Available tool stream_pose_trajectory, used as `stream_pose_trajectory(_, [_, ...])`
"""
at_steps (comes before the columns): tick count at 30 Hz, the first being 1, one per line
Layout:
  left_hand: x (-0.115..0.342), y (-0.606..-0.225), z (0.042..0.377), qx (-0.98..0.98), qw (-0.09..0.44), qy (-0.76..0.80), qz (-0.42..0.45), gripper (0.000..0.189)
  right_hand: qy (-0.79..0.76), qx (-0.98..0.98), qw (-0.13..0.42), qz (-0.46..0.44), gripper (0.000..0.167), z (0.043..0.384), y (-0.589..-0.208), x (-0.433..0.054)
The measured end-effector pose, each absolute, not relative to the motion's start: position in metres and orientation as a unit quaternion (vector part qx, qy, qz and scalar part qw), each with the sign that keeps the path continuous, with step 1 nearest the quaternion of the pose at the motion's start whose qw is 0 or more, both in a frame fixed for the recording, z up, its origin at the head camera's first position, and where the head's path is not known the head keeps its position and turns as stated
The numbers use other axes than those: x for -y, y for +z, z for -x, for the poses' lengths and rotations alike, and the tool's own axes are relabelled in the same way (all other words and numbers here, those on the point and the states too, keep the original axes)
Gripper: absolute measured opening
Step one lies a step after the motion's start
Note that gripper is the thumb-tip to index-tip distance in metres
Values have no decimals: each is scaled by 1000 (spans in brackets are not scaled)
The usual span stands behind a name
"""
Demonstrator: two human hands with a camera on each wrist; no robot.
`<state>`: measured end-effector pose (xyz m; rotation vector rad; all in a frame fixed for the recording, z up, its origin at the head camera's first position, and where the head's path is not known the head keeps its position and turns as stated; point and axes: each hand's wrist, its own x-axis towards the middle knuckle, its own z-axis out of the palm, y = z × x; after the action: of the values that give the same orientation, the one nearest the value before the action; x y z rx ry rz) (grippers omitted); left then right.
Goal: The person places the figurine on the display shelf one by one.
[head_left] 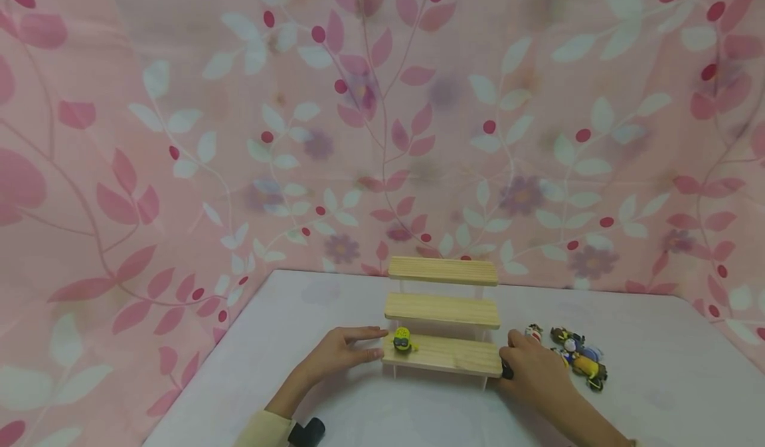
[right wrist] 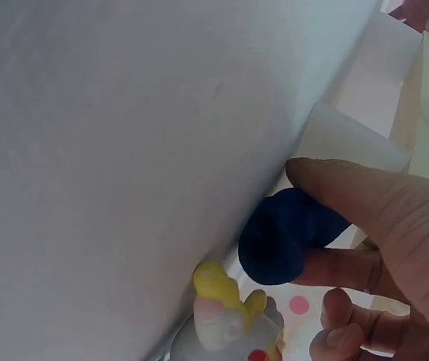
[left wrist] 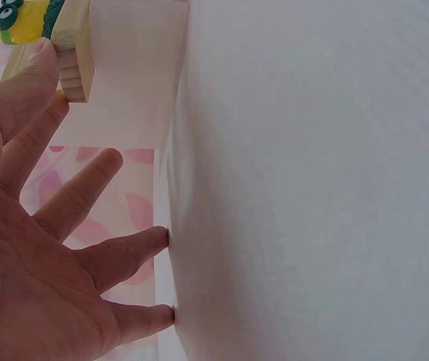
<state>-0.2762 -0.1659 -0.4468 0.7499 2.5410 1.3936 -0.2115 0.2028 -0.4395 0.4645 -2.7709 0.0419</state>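
Note:
A three-step wooden display stand with clear supports stands on the table. On the left of its lowest step sits a small yellow figurine with dark goggles. My left hand touches the left end of that step with thumb and index fingertips, the other fingers spread apart in the left wrist view. At the step's right end, my right hand pinches a dark blue rounded toy between thumb and index finger, low by the tabletop. Its front is hidden, so I cannot tell what figure it is.
Several small figurines lie in a group on the table right of my right hand. A grey and yellow toy figure is close to the held toy in the right wrist view. A pink floral cloth hangs behind the white-covered table.

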Motion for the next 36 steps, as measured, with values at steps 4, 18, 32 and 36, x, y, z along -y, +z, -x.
stream_pose_trajectory(4, [166, -448, 276, -846, 74, 464, -251, 39, 25, 974, 161, -158, 35, 211, -439, -203])
stream_pose_trajectory(18, [166, -448, 276, -847, 71, 464, -251, 39, 70, 981, 103, -147, 27, 205, -429, -215])
stream_pose_trajectory(32, [166, -447, 276, -846, 71, 465, -253, 39, 85, 979, 104, -153, 25, 198, -430, -224])
stream_pose_trajectory(36, [166, -448, 277, -850, 70, 458, -252, 40, 92, 975, 105, -174, 23, 196, -429, -229])
